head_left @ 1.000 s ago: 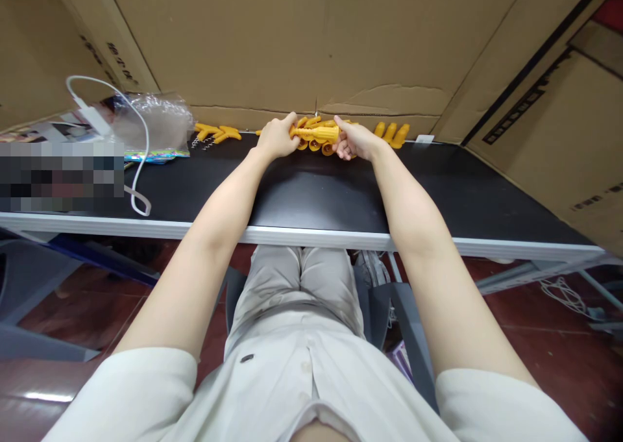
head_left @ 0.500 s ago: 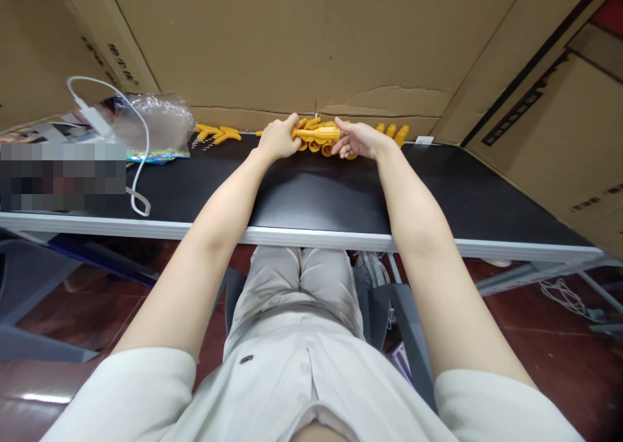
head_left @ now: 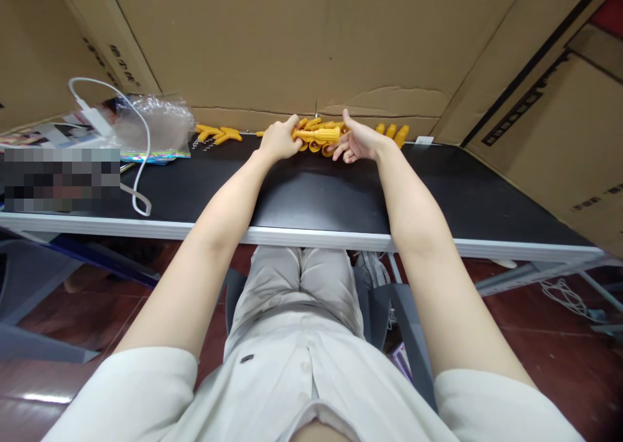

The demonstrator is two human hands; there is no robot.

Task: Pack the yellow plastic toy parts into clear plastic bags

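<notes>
My left hand [head_left: 280, 139] is closed around the left end of a yellow ribbed plastic piece [head_left: 318, 135], which lies level and has a wider fluted right end. Just right of that end is my right hand [head_left: 360, 140], open, thumb raised and fingers loosely apart. Whether its fingertips touch the piece I cannot tell. Behind and below the held piece are several yellow plastic parts with round open ends [head_left: 314, 147], partly hidden by my hands. To the left lie yellow T-handled corkscrews [head_left: 226, 135] with metal spirals.
Several yellow plastic parts [head_left: 401, 135] stand right of my right hand, near a white tag [head_left: 424, 140]. A clear plastic bag [head_left: 158, 127] and a white cable [head_left: 146, 130] lie on the left. Cardboard walls [head_left: 311, 46] enclose the back of the black table [head_left: 316, 198].
My right hand has loosened from the fluted end of the yellow piece; its thumb has lifted and its fingers have opened. My left hand still holds the piece in nearly the same place.
</notes>
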